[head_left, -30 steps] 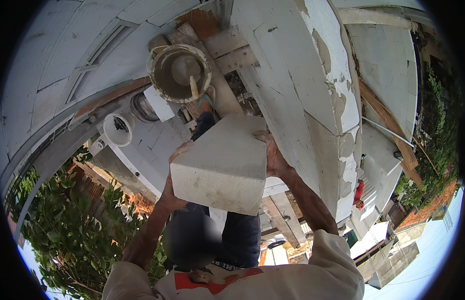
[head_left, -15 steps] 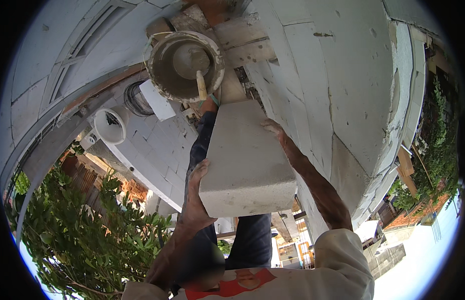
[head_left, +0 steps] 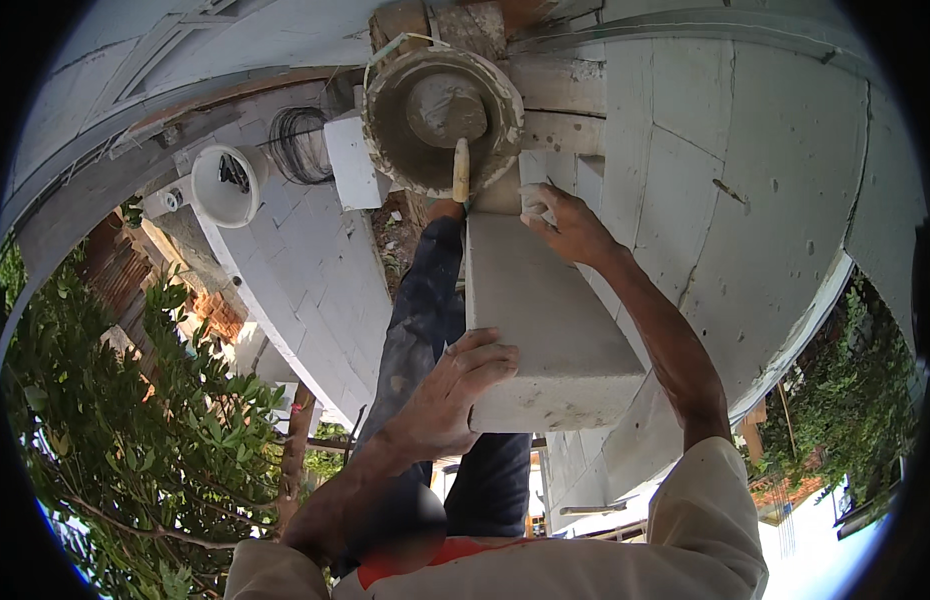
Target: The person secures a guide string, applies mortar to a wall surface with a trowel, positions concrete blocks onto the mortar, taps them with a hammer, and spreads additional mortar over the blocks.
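Observation:
A pale grey lightweight concrete block [head_left: 550, 310] lies lengthwise before me, its narrower end far away. My left hand [head_left: 470, 375] grips its near left edge, fingers bent over the top face and the heel of the hand at the side. At the far end, my right hand [head_left: 570, 228] is curled over the right corner, thumb on the top and a bent finger past the edge. A bucket [head_left: 385, 150] of wet grey mortar stands just beyond the block. In the mortar sits a trowel with a pale wooden handle [head_left: 461, 170].
To the right rises a pale block wall [head_left: 775, 160]. At the left are a white bucket [head_left: 225, 205] with dark items inside, a coil of dark wire [head_left: 297, 145] and a white block piece [head_left: 353, 165]. Wooden planks [head_left: 560, 85] lie behind the mortar bucket. Leafy branches [head_left: 155, 430] fill the lower left.
The view has swung, so the bucket and block appear farther right. My left hand has moved from the block's side to over its near edge; my right fingers have bent more at the far end.

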The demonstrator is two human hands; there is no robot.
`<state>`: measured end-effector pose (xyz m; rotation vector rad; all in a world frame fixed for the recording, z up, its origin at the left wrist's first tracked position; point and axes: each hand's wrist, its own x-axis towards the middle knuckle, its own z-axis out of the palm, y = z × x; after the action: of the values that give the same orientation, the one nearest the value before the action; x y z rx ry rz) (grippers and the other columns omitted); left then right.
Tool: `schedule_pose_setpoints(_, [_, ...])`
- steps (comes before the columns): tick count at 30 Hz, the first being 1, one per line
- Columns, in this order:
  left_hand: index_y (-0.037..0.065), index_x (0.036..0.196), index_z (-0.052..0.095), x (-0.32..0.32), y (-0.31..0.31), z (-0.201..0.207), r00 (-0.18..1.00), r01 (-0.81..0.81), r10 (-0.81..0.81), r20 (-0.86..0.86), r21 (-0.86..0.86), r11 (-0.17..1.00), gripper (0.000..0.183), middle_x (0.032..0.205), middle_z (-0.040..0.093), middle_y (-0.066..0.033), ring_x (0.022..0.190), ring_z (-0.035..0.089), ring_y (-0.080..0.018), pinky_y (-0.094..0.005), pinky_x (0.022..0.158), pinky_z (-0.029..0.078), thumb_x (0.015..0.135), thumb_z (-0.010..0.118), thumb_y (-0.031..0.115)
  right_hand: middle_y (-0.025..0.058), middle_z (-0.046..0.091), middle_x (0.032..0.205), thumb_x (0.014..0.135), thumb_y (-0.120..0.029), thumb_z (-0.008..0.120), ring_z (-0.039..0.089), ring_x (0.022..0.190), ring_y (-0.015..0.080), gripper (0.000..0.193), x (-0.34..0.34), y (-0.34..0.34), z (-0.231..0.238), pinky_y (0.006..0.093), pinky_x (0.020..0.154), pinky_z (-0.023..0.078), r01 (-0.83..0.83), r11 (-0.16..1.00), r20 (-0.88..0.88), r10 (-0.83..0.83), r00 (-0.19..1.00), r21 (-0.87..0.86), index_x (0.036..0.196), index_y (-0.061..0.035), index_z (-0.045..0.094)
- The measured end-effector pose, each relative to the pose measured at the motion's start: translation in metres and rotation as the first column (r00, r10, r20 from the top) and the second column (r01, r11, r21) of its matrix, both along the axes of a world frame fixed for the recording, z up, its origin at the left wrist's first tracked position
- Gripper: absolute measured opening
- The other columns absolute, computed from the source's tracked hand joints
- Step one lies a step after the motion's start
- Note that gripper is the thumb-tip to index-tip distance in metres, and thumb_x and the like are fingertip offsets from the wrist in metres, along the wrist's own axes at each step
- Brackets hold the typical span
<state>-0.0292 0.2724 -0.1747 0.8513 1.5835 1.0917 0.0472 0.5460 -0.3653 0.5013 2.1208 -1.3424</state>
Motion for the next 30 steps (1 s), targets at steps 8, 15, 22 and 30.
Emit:
schedule_pose_setpoints(8, [0.006,0.133,0.053,-0.007,0.002,0.004,0.987,-0.141,0.138,0.077,0.028,0.990,0.081,0.139,0.056,-0.0134,0.141,0.046,-0.0417,-0.0538,0.118,0.041,0.057,0.071,-0.017,0.0139,0.072,0.121,0.107,-0.045,0.043,0.068,0.113,0.0382,0.043,-0.135,-0.077,-0.105,0.0485,0.093,0.055,-0.429,0.892,0.091,0.420,0.903,0.144,0.132,-0.0146,0.062])
schedule_pose_setpoints(15, [0.007,0.133,0.055,-0.005,0.018,0.004,0.980,-0.185,0.181,0.087,0.046,0.982,0.084,0.139,0.055,-0.0125,0.142,0.045,-0.0400,-0.0551,0.120,0.038,0.053,0.069,-0.016,0.0153,0.070,0.119,0.094,-0.033,0.059,0.068,0.116,0.0348,0.043,-0.127,-0.044,-0.155,0.0474,0.089,0.058,-0.684,0.715,0.322,0.620,0.716,0.144,0.130,-0.0107,0.066])
schedule_pose_setpoints(22, [0.010,0.132,0.052,-0.010,0.015,0.007,0.981,-0.186,0.185,0.052,0.010,0.982,0.082,0.137,0.056,-0.0108,0.142,0.045,-0.0396,-0.0522,0.119,0.039,0.056,0.074,-0.012,0.0290,0.060,0.127,0.088,-0.002,0.057,0.067,0.111,0.0445,0.065,-0.070,-0.015,-0.027,0.0493,0.093,0.057,-0.459,0.819,0.347,0.343,0.873,0.345,0.150,0.0049,0.037])
schedule_pose_setpoints(30, [0.008,0.135,0.048,-0.013,0.034,0.016,0.984,-0.177,0.177,0.024,-0.001,0.984,0.087,0.139,0.054,-0.0137,0.143,0.043,-0.0410,-0.0506,0.119,0.037,0.054,0.071,-0.013,0.0281,0.068,0.118,0.090,-0.002,0.054,0.073,0.103,0.0393,0.062,-0.060,0.007,0.070,0.0470,0.086,0.060,-0.648,0.752,0.564,0.484,0.669,0.124,0.147,0.0149,0.037])
